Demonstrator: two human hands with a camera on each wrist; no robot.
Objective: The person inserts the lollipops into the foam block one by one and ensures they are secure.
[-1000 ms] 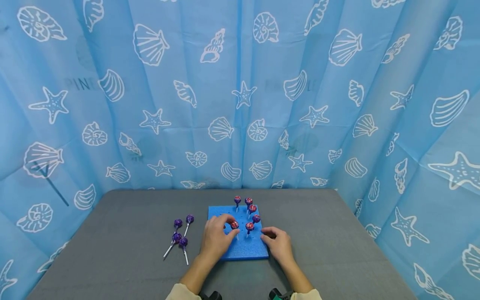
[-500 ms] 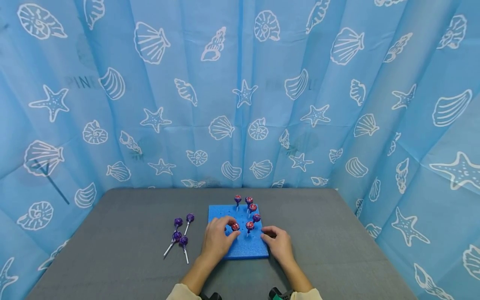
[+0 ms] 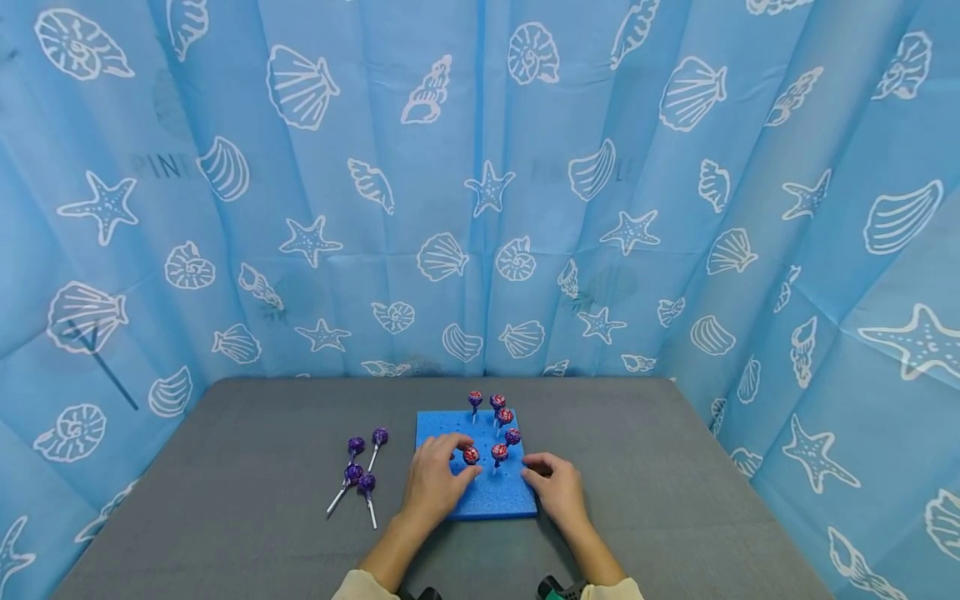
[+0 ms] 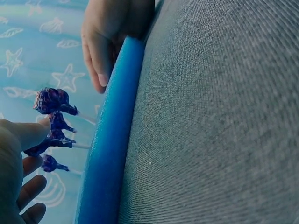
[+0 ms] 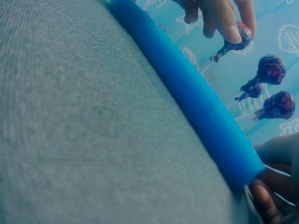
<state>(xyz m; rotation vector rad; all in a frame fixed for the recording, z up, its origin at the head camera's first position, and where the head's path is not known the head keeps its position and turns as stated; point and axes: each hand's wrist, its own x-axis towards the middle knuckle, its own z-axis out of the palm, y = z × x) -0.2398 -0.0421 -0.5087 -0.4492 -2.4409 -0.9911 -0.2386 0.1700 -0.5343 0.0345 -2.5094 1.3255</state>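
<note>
A blue foam block (image 3: pixel 487 492) lies on the grey table (image 3: pixel 660 467). Several red and purple lollipops (image 3: pixel 506 414) stand upright in it. My left hand (image 3: pixel 433 477) pinches the head of the nearest one, a red lollipop (image 3: pixel 471 455), whose stick is in the foam. In the right wrist view, left fingertips (image 5: pixel 228 28) sit on that lollipop (image 5: pixel 239 41) above the foam edge (image 5: pixel 187 93). My right hand (image 3: pixel 553 485) grips the block's right front corner. The left wrist view shows its thumb (image 4: pixel 100 65) over the foam edge (image 4: pixel 112 140).
Several loose purple lollipops (image 3: pixel 360 467) lie flat on the table left of the block. A blue curtain (image 3: pixel 480 208) printed with shells and starfish closes off the back and both sides. Bare grey tabletop extends right of the block.
The red lollipop and my left hand's fingers have sunk slightly toward the foam. My right hand has stayed at the block's corner.
</note>
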